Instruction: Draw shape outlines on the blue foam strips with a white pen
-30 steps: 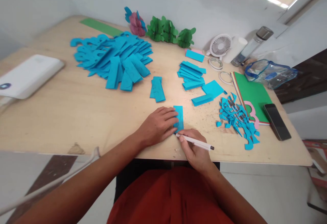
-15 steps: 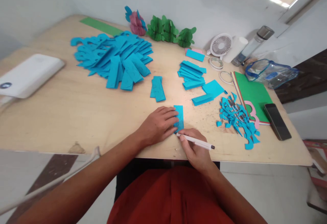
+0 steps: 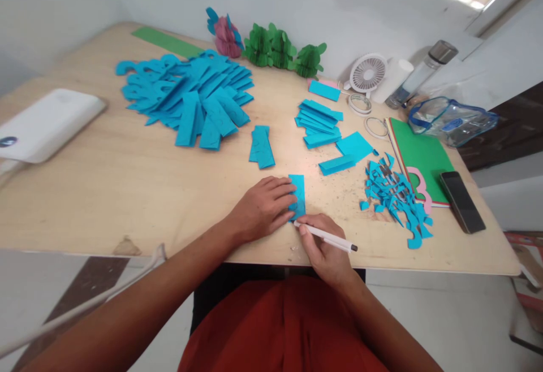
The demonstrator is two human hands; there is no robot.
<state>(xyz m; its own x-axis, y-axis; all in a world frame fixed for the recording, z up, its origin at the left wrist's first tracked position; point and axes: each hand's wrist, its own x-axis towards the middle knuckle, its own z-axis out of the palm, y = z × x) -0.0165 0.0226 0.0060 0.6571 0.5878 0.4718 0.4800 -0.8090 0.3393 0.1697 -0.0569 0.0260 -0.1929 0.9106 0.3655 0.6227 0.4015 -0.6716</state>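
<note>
My left hand point(image 3: 268, 207) lies flat with its fingers stretched over the left side of a blue paper strip point(image 3: 299, 194), pressing it to the table. Faint drawn lines show on the strip. A white pen point(image 3: 328, 236) is pinched in my right hand point(image 3: 328, 250), its tip at the strip's lower edge. Just beyond the strip lie a few folded blue pieces point(image 3: 262, 148) with pen outlines. Further left spreads a large heap of folded and cut blue paper point(image 3: 190, 92). A stack of folded blue strips point(image 3: 319, 123) sits ahead on the right.
Blue scraps point(image 3: 392, 188) lie to the right, beside green paper sheets point(image 3: 422, 154) and a phone point(image 3: 462, 201). Along the wall stand green paper shapes point(image 3: 280, 48), a small fan point(image 3: 368, 73) and a bottle point(image 3: 422, 75). A white power bank point(image 3: 51, 123) rests at left.
Both hands, the strip and the pen keep almost the same place. The camera view has shifted very slightly.
</note>
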